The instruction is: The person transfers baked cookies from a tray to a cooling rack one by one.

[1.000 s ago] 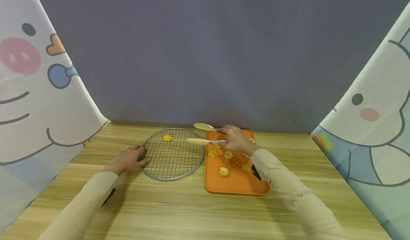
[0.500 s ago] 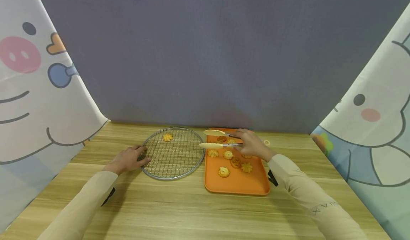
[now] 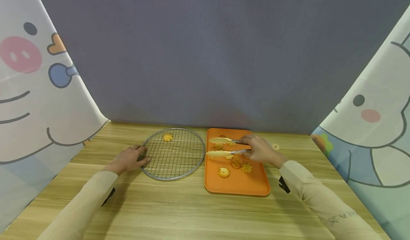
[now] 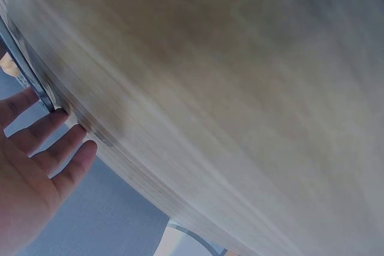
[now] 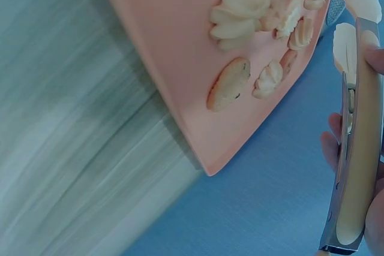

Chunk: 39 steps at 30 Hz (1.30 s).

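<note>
My right hand (image 3: 259, 149) has moved to my right, drawing the metal tongs with cream-coloured tips (image 3: 240, 151) from over the round silver wire rack (image 3: 173, 158), where the tips were a second ago, to over the rectangular orange tray (image 3: 235, 185). A swirled golden cookie (image 3: 218, 146), covered half a second ago, now shows between the tips, and the tongs' pale end ring (image 3: 277, 147) sits farther beyond the tray.

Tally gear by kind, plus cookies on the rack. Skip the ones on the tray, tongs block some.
Wire rack: 1
Orange tray: 1
Tongs: 1 pair
Cookie on the rack: 1
Total: 4
</note>
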Available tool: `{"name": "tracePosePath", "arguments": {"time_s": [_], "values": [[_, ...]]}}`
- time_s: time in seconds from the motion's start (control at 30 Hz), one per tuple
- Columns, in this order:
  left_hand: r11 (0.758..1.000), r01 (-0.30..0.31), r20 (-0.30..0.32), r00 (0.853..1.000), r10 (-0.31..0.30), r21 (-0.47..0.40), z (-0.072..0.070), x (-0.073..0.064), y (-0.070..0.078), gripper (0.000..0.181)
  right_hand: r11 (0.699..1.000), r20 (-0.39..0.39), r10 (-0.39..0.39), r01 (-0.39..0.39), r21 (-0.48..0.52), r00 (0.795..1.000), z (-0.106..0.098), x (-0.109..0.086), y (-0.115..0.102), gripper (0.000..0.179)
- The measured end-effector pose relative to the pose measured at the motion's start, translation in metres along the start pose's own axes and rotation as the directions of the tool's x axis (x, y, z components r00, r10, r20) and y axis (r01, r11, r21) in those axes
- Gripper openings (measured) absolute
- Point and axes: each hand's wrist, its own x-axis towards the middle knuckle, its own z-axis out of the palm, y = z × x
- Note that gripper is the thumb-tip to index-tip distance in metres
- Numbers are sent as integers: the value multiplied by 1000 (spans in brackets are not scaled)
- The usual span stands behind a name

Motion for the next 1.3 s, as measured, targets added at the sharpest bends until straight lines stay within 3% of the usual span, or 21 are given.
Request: {"name": "tracePosePath", "arguments": {"time_s": [0.5, 1.3], "values": [[1000, -7, -7, 1000, 7, 11, -1, -1, 2, 56, 1000, 23, -4, 4, 10, 1000, 6, -12, 1, 38], [1000, 4, -1, 1000, -4, 8, -2, -1, 2, 56, 999, 62, 3, -5, 45, 998, 10, -14, 5, 33]]}}
